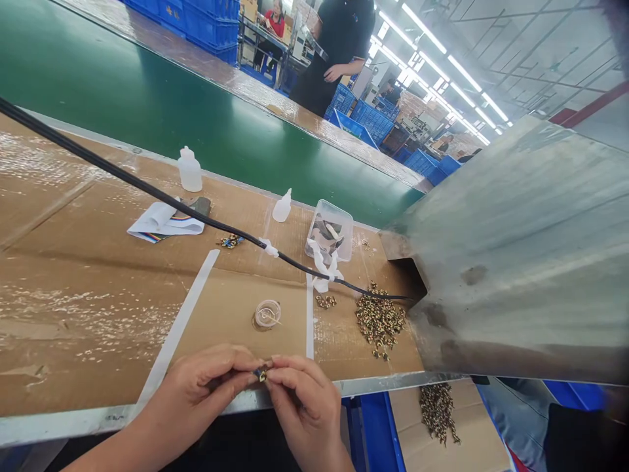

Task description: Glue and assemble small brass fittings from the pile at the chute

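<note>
**One small gold-and-dark part (262, 374) pinched by two hands at the bench edge**

Counts, cardboard-covered bench (78, 275):
- squeeze bottles (190, 172): 2, white, one larger
- round clear cup (268, 316): 1, thin stick inside
- rectangular plastic tub (348, 244): 1, scraps within
- pale tape strips (179, 324): 2, one either side of cup
- large heap (379, 320) of similar small parts: 1, pieces too many to count
- lower heap (437, 410), on cardboard below bench level: 1
- black cable (122, 176): 1 run, crossing above bench

Left hand (211, 380): thumb and forefinger closed on the part's one side. Right hand (304, 396): thumb and forefinger pinching its other side; remaining fingers curled. Part sits between both sets of fingertips, over the near metal edge (393, 383), nearer than the cup. Finer detail too small to tell.
</note>
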Available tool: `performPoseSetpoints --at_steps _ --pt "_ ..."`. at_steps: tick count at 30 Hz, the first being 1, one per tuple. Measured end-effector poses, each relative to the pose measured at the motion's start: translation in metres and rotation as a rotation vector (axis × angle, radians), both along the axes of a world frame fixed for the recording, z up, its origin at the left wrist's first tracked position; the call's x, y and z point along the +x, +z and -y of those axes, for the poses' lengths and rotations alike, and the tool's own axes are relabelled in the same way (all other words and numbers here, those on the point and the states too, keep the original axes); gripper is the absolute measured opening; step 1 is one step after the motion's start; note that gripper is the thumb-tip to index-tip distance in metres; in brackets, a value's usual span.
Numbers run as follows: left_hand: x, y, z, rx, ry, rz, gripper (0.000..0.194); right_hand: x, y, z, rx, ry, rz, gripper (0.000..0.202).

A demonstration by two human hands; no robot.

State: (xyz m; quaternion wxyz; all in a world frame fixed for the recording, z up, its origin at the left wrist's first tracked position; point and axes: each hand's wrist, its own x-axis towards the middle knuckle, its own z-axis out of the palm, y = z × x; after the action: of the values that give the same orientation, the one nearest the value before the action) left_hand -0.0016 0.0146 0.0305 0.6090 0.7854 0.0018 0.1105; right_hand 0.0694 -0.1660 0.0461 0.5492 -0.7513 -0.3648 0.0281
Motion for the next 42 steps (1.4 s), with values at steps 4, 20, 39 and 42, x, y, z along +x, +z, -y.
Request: performPoseSetpoints --at_steps 4,20,39,42 --pt "-0.001 0.001 0.001 -0.015 0.014 0.012 0.016 -0.002 -0.006 0.002 0.029 -0.012 0.072 0.031" --pt "-0.002 0.001 0.001 0.009 0.032 -0.022 0.012 -0.002 -0.007 0.005 -0.014 -0.005 0.124 0.023" --pt "0.008 0.011 -0.019 0.083 0.133 -0.308 0.024 0.007 -0.023 0.013 0.039 -0.119 0.143 0.028" --pt "0.026 0.023 -0.051 0.347 0.236 -0.363 0.035 0.016 -0.021 0.022 0.017 -0.194 0.157 0.026"
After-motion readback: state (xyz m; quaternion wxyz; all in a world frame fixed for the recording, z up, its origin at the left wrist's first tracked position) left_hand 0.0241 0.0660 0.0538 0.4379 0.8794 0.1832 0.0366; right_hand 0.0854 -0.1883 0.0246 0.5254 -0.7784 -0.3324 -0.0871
